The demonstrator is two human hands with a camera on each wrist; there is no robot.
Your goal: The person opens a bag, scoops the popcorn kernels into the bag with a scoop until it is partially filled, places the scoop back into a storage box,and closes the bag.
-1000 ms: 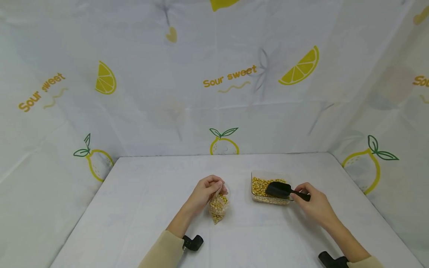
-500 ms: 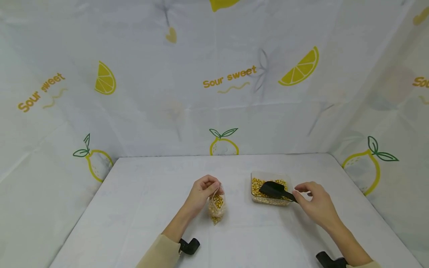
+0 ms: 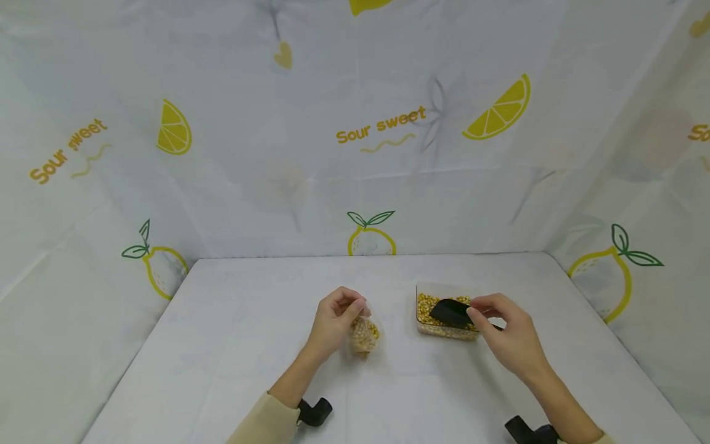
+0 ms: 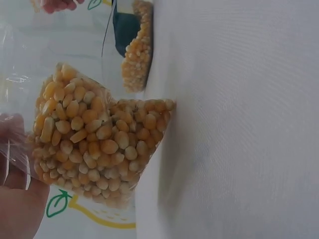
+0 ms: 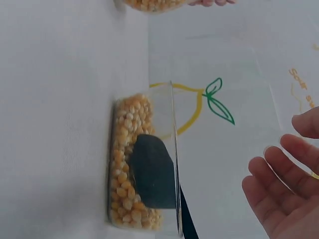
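My left hand (image 3: 331, 320) pinches the top of a clear plastic bag of corn kernels (image 3: 364, 338). In the left wrist view the bag (image 4: 94, 139) bulges with yellow kernels, and its lower corner reaches the white tabletop. On the right stands a clear rectangular container (image 3: 444, 332) partly filled with kernels (image 5: 128, 122). A black scoop (image 3: 448, 312) lies in it, blade on the kernels and handle over the rim. My right hand (image 3: 507, 333) hovers above the handle end. The right wrist view shows its fingers (image 5: 279, 172) loosely bent, apart from the scoop and holding nothing.
A white cloth covers the table (image 3: 222, 345). Behind it and at both sides hang white curtains (image 3: 249, 203) printed with lemons and lettering. Black wrist camera mounts (image 3: 315, 412) sit at both wrists.
My right hand has let go of the scoop's handle, leaving the scoop in the container, and has moved slightly left. The bag has turned and risen a little in my left hand.
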